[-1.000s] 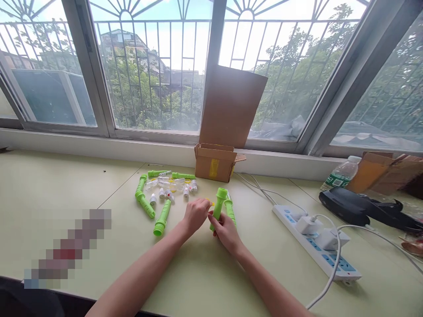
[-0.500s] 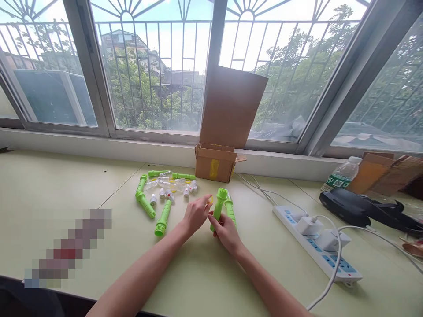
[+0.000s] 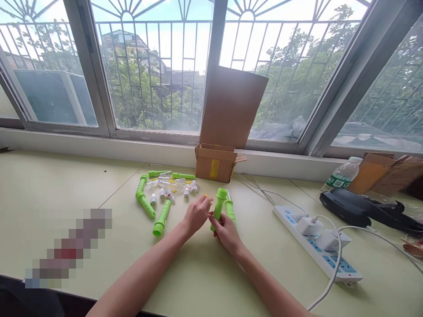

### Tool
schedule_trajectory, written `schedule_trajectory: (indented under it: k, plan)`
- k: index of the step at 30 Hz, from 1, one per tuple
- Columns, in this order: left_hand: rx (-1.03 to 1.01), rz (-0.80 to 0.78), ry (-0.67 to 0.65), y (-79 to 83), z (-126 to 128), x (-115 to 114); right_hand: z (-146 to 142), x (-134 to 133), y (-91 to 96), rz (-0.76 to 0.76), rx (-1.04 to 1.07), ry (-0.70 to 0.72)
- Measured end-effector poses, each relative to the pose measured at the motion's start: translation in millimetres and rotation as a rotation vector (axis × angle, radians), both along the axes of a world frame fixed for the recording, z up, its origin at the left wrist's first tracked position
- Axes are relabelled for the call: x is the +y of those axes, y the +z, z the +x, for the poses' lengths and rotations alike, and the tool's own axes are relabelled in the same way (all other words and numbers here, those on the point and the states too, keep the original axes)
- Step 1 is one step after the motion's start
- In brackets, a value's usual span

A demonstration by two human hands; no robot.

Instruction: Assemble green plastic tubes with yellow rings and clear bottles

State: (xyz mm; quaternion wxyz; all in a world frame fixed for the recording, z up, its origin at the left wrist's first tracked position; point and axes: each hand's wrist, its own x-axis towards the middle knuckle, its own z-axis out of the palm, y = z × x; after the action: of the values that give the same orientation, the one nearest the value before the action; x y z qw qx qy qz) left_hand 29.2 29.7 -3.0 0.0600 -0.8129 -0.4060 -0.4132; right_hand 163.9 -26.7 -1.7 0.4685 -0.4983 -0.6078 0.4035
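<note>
The right hand (image 3: 226, 231) clasps a threaded green tube (image 3: 219, 204) nearly upright over the table (image 3: 198, 281), its mouth uncapped, and the left hand (image 3: 197, 212) apparently pinches a yellow ring (image 3: 206, 196), work looking unfinished with white caps (image 3: 162, 193) and other green tubes (image 3: 161, 219) lying loose.

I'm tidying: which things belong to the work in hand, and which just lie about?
Likely work: green tube in right hand, yellow piece in left hand, loose green tubes, clear pieces, white parts.
Seemingly lying about: power strip, bottle, black object, cardboard box.
</note>
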Motion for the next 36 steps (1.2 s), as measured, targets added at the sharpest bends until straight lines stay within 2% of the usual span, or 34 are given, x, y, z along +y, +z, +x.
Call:
schedule_trajectory:
  k: [8, 16, 22, 28, 36]
  plan:
    - [-0.010, -0.015, -0.033, 0.5, -0.8, 0.1, 0.1, 0.1, -0.5, 0.009, 0.004, 0.011]
    - [0.079, 0.088, 0.099, 4.3, -5.9, 0.2, -0.8, -0.8, -0.2, 0.002, 0.034, 0.001]
    - [0.009, 0.044, 0.152, 3.9, -7.3, 5.3, -1.1, -0.6, -0.7, -0.002, 0.021, 0.000]
    - [0.042, 0.084, 0.243, 7.5, -7.4, 0.9, -1.6, -1.3, -0.5, 0.002, 0.016, 0.003]
    - [0.068, 0.100, 0.127, 8.4, -8.1, 0.9, -1.7, -1.7, 0.7, -0.006, 0.015, 0.007]
